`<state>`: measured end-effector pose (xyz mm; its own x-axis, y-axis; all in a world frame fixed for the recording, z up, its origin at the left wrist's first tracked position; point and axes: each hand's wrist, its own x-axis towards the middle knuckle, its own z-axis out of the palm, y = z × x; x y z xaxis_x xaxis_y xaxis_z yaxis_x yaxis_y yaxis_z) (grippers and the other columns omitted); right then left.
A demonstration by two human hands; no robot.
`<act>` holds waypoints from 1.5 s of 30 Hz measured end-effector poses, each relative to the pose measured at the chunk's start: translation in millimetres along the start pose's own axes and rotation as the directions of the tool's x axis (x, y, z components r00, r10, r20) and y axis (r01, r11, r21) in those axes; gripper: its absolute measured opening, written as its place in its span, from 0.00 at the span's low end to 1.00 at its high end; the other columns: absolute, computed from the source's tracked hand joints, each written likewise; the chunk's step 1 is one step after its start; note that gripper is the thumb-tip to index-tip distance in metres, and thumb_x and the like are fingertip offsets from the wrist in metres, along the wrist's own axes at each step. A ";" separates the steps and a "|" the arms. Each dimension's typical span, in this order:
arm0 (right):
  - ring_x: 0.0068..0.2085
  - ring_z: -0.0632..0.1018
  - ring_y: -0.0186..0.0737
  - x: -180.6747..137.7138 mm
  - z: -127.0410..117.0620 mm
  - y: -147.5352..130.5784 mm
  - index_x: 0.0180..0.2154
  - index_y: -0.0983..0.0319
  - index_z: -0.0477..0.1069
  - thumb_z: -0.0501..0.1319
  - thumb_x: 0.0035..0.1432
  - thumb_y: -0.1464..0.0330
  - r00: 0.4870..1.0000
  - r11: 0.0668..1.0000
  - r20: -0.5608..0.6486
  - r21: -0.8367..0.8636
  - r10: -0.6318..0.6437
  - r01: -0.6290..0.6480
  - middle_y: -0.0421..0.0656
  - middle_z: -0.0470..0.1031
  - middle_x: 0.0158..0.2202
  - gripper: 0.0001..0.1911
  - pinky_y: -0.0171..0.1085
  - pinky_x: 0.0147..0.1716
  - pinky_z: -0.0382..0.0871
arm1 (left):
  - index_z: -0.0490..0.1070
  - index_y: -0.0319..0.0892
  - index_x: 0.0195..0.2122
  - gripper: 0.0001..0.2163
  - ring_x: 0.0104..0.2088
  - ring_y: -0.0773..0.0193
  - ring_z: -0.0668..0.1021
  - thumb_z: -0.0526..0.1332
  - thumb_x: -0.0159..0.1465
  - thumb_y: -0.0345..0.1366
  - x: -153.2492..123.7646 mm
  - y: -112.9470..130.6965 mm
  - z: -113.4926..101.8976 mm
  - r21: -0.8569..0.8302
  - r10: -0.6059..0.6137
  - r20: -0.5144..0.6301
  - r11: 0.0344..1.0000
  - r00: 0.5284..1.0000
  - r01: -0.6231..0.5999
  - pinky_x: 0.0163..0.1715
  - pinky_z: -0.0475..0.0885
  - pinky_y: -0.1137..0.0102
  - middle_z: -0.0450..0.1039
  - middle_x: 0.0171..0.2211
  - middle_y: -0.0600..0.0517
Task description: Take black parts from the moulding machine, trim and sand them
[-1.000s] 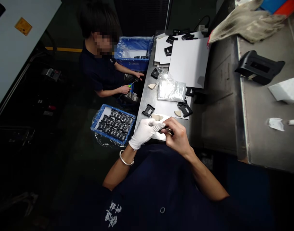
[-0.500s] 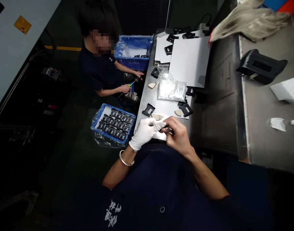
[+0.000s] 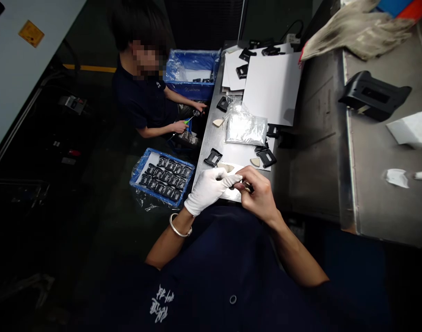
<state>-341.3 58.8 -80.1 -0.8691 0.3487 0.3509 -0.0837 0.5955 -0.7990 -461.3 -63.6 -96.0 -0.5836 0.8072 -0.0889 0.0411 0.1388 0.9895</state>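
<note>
Head view: the gloved left hand (image 3: 208, 190) and bare right hand (image 3: 259, 196) meet at the near edge of the steel bench (image 3: 216, 138), fingers curled together around a small dark part (image 3: 246, 186), pinched between both sets of fingertips, mostly hidden; held close to the body, probably for fine handling. Just beyond lie a black clip (image 3: 213, 158), a beige wedge (image 3: 255, 162) and a clear bag (image 3: 246, 129) on white sheets (image 3: 271, 87), within easy reach. Lower left, a blue tray (image 3: 162, 177) holds rows of black parts. A co-worker's hand (image 3: 179, 127) grips a small tool, far left.
</note>
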 end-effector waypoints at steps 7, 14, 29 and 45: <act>0.34 0.74 0.35 1.0 -13.4 -6.9 0.38 0.59 0.73 0.58 0.59 0.79 0.995 0.994 -0.025 0.048 0.101 -0.100 0.41 0.74 0.37 0.11 0.35 0.33 0.69 | 0.76 0.39 0.33 0.22 0.35 0.63 0.76 0.49 0.74 0.45 0.0 21.6 -13.6 -0.010 0.053 0.160 0.999 0.986 -0.052 0.39 0.69 0.68 0.77 0.33 0.48; 0.36 0.73 0.36 -1.7 -6.1 -9.6 0.37 0.59 0.71 0.57 0.55 0.82 0.999 0.999 -0.013 0.024 0.037 -0.037 0.41 0.72 0.36 0.13 0.35 0.33 0.69 | 0.67 0.39 0.25 0.20 0.25 0.69 0.66 0.63 0.66 0.50 -2.8 17.9 -5.4 0.129 0.018 0.071 0.991 0.997 -0.027 0.27 0.62 0.71 0.65 0.24 0.55; 0.36 0.75 0.37 -1.9 -12.8 -12.9 0.38 0.59 0.72 0.58 0.56 0.81 0.998 0.999 -0.063 0.009 0.032 -0.031 0.42 0.73 0.36 0.13 0.34 0.32 0.73 | 0.70 0.40 0.31 0.16 0.29 0.65 0.70 0.58 0.70 0.47 -7.6 22.1 -5.5 0.107 0.058 0.079 0.992 0.995 -0.066 0.32 0.65 0.67 0.68 0.28 0.53; 0.39 0.77 0.40 -7.0 -16.4 -21.9 0.40 0.58 0.75 0.63 0.61 0.76 0.987 0.994 -0.163 0.105 -0.003 0.021 0.44 0.75 0.38 0.09 0.36 0.29 0.68 | 0.72 0.42 0.30 0.18 0.38 0.61 0.78 0.52 0.73 0.45 -16.9 32.4 -7.9 -0.018 0.125 -0.127 0.992 0.984 -0.128 0.46 0.73 0.65 0.78 0.35 0.48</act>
<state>-325.4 55.2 -57.0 -0.7776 0.4601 0.4285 -0.1522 0.5236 -0.8383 -456.6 -77.3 -61.6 -0.6722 0.7387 0.0507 0.1011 0.0237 0.9946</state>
